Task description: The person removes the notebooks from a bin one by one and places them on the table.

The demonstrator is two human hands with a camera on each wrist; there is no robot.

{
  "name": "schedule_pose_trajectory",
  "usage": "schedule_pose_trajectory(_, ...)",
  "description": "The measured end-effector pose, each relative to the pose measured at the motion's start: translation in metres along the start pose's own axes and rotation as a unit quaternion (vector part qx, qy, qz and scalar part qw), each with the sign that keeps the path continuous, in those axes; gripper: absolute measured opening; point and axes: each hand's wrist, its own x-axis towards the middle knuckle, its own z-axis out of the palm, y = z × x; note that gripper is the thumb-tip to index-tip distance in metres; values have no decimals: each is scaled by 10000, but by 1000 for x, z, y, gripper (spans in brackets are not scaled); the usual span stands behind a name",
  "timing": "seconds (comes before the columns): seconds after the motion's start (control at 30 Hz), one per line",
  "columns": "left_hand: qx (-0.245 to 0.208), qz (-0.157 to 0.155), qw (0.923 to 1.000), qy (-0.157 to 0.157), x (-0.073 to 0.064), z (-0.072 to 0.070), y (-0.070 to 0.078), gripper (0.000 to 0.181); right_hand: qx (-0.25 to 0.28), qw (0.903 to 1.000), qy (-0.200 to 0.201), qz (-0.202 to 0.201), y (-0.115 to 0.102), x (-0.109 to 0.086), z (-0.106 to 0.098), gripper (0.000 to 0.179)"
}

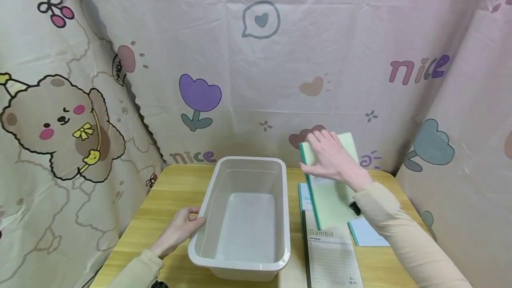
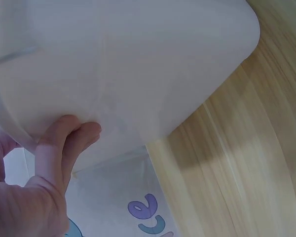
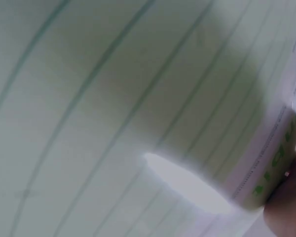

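A light grey plastic bin (image 1: 240, 265) stands in the middle of the table. My left hand (image 1: 180, 230) grips its left rim, thumb on top; in the left wrist view two fingers (image 2: 52, 153) press against the outer wall. To the right of the bin, my right hand (image 1: 332, 159) holds a pale green notebook (image 1: 332, 210) with a teal spine near its upper end, tilted above other notebooks. Its lined cover fills the right wrist view. Below it lies a notebook (image 1: 334, 259) with a dark spine, marked "Gambit".
A blue notebook (image 1: 306, 194) shows partly from under the dark-spined one. Another light blue notebook (image 1: 370, 234) lies further right, partly covered by the right arm. The wooden table (image 1: 184, 181) ends at a printed cloth (image 1: 248, 79) hanging behind and at both sides.
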Motion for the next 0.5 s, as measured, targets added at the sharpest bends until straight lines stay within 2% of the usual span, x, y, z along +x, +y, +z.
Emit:
schedule_pose_trajectory(0.13, -11, 25, 10000, -51, 0, -1, 0, 48, -133, 9995, -286, 84, 39, -50, 24, 51)
schedule_pose_trajectory(0.27, -5, 12, 9999, -116, 1, -2, -1, 49, -125, 9976, -547, 412, 71, -104, 51, 55)
schedule_pose_trajectory(0.4, 33, -25, 9998, -171, 1, -5, -1, 51, -71, 9928, -830, 860, 89, -149, 75, 59)
schedule_pose_trajectory(0.5, 32, -15, 9998, -214, 2, -7, -2, 52, 32, 9883, -1000, 1155, 95, -171, 87, 59)
